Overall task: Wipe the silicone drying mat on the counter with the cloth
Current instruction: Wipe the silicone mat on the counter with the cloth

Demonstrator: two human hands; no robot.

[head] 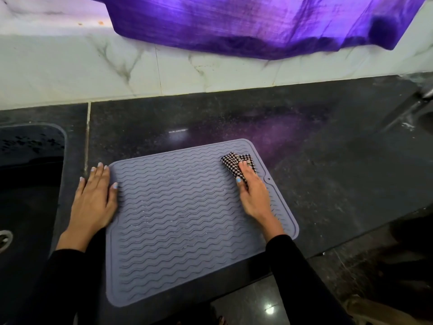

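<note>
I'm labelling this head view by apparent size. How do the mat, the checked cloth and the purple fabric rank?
1. Purple fabric, though cropped at the frame's top, and mat: look alike in area, so unranked.
2. Checked cloth, partly under the right hand: clearly smallest.

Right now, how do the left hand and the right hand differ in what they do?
The left hand lies flat with straight fingers at the mat's left edge; the right hand holds the checked cloth near the mat's far right corner. The left hand holds nothing; the right hand holds the cloth. Both wear black sleeves.
</note>
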